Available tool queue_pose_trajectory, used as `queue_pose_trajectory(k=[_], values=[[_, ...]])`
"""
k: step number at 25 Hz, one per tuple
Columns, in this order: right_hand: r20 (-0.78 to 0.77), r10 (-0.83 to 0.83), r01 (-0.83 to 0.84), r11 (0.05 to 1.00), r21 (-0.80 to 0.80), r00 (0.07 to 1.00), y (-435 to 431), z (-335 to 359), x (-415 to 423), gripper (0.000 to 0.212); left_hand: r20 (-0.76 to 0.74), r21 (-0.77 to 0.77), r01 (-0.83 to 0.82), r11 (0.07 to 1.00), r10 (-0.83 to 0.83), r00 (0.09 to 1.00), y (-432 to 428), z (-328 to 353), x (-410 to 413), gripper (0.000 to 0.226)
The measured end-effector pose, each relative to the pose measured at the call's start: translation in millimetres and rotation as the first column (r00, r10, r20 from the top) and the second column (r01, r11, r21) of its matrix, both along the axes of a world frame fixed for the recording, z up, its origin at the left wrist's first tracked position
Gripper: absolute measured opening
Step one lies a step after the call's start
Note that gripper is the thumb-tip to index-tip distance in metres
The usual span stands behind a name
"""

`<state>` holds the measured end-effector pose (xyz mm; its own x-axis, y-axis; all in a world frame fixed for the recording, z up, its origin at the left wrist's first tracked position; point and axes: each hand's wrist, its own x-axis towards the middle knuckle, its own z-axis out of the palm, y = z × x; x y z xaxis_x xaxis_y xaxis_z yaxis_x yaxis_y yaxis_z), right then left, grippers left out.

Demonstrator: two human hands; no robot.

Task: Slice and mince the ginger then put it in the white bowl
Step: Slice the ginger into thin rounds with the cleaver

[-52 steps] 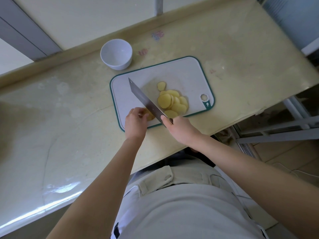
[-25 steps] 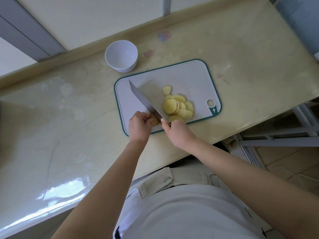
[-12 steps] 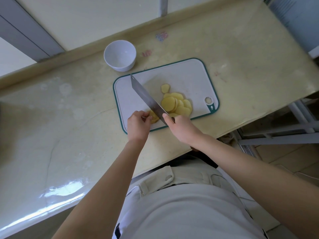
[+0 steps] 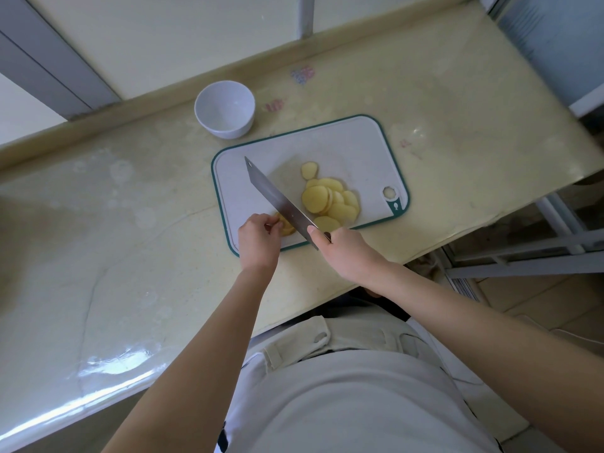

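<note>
A white cutting board point(image 4: 343, 142) with a green rim lies on the counter. On its right half sits a pile of several pale yellow ginger slices point(image 4: 330, 201). My right hand point(image 4: 343, 248) grips the handle of a long steel knife point(image 4: 277, 199), whose blade runs diagonally up and left across the board. My left hand point(image 4: 258, 238) pinches the small remaining ginger piece point(image 4: 287, 227) right beside the blade, at the board's near edge. The white bowl point(image 4: 225, 109) stands empty behind the board's left corner.
The cream counter point(image 4: 114, 223) stretches to the left, ends at a near edge by my body, and meets a raised ledge and wall point(image 4: 163, 37) behind the bowl. A metal rack point(image 4: 539, 250) stands below the counter's right end.
The blade has risen and come down again beside the ginger piece, which my left hand keeps holding. The slice pile looks much the same; the camera view has shifted a little.
</note>
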<state>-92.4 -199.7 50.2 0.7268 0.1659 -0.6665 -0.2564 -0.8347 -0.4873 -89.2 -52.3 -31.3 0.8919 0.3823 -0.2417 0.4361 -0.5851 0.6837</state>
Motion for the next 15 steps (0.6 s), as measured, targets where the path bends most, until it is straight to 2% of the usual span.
queue_pose_trajectory(k=[4, 9, 15], values=[[-0.004, -0.019, 0.019, 0.999, -0.029, 1.000, 3, -3, 0, 0.059, -0.009, 0.012, -0.002, 1.000, 0.002, 1.000, 0, 1, 2, 0.017], [0.001, 0.031, -0.031, 0.999, 0.023, 1.000, 6, 0, 2, 0.051, -0.026, 0.011, 0.019, 1.000, -0.019, 0.999, 1, 2, 5, 0.013], [-0.034, 0.068, -0.068, 0.998, 0.011, 0.997, 11, -2, 7, 0.046, -0.046, 0.021, 0.040, 0.999, -0.039, 0.998, 3, -1, 8, 0.010]])
